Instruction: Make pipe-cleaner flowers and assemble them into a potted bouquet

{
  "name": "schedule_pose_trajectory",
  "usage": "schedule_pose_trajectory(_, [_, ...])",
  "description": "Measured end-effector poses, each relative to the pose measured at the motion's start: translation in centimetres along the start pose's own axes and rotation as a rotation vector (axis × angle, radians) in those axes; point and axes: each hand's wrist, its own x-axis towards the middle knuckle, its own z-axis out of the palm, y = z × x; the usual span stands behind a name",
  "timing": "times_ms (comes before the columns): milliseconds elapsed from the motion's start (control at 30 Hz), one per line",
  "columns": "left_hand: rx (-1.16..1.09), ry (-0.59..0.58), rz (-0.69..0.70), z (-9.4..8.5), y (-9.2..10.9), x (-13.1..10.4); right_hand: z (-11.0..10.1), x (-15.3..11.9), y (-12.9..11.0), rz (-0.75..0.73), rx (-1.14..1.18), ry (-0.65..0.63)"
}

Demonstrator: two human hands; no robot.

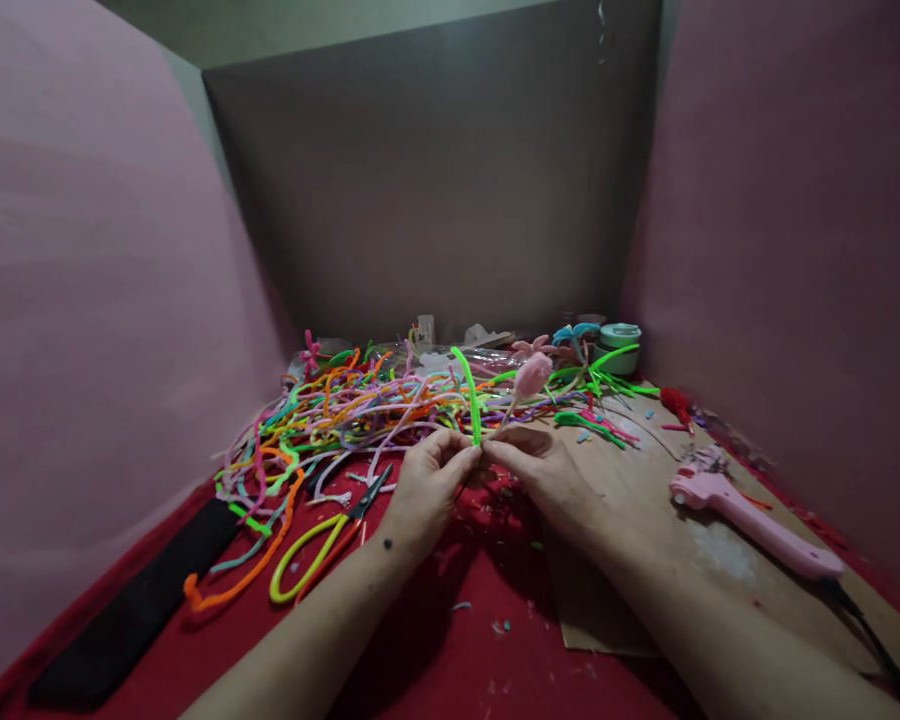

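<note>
My left hand [436, 480] pinches a bright green pipe cleaner [471, 395] near its lower end; the strip stands up and bends to the left at the top. Close beside it, fingertips nearly touching, my right hand [544, 470] is closed around the thin stem below a fuzzy pink pipe-cleaner bud [532, 375]. The exact meeting point of stem and green strip is hidden by the fingers. Left of my left hand lie scissors [315, 560] with yellow and orange handles. A large tangle of coloured pipe cleaners [367, 400] spreads out behind both hands.
A pink glue gun [757, 525] rests on a brown board [645, 570] at the right, its cord running toward me. A long black object [139, 605] lies at the left. Finished-looking blue flower [576, 334] and a mint-lidded jar [619, 348] stand at the back. Pink walls flank the red cloth [450, 660].
</note>
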Motion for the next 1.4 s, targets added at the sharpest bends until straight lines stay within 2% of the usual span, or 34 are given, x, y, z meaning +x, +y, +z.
schedule_pose_trajectory(167, [-0.022, -0.029, -0.018, 0.5, -0.8, -0.3, -0.3, 0.0, -0.2, -0.033, -0.148, -0.057])
schedule_pose_trajectory(333, [0.042, -0.026, 0.015, 0.6, -1.1, -0.6, -0.6, 0.0, 0.4, -0.032, -0.230, -0.029])
schedule_pose_trajectory(567, [-0.040, -0.081, -0.025, 0.3, -0.5, -0.9, -0.2, -0.4, 0.6, 0.043, -0.087, -0.104])
schedule_pose_trajectory(767, [-0.164, -0.128, -0.122, -0.1, -0.3, -1.0, -0.2, -0.6, 0.7, 0.030, -0.108, -0.164])
schedule_pose_trajectory(900, [-0.081, -0.163, -0.114, -0.1, -0.3, -1.1, -0.4, -0.5, 0.9, -0.042, -0.244, -0.146])
schedule_pose_trajectory(1100, [0.074, -0.089, -0.033, 0.1, -0.7, -1.3, -0.4, -0.4, 0.8, -0.109, -0.354, -0.090])
schedule_pose_trajectory(1233, [0.175, -0.059, 0.039, 0.0, -0.6, -1.4, -0.3, -0.5, 0.6, -0.085, -0.289, -0.097])
schedule_pose_trajectory(1300, [0.145, -0.098, -0.015, -0.1, -0.5, -1.4, -0.2, -0.5, 0.6, -0.024, -0.205, -0.121])
schedule_pose_trajectory(1400, [-0.050, -0.178, -0.117, -0.3, -0.3, -1.3, 0.0, -0.7, 0.9, 0.105, 0.039, -0.166])
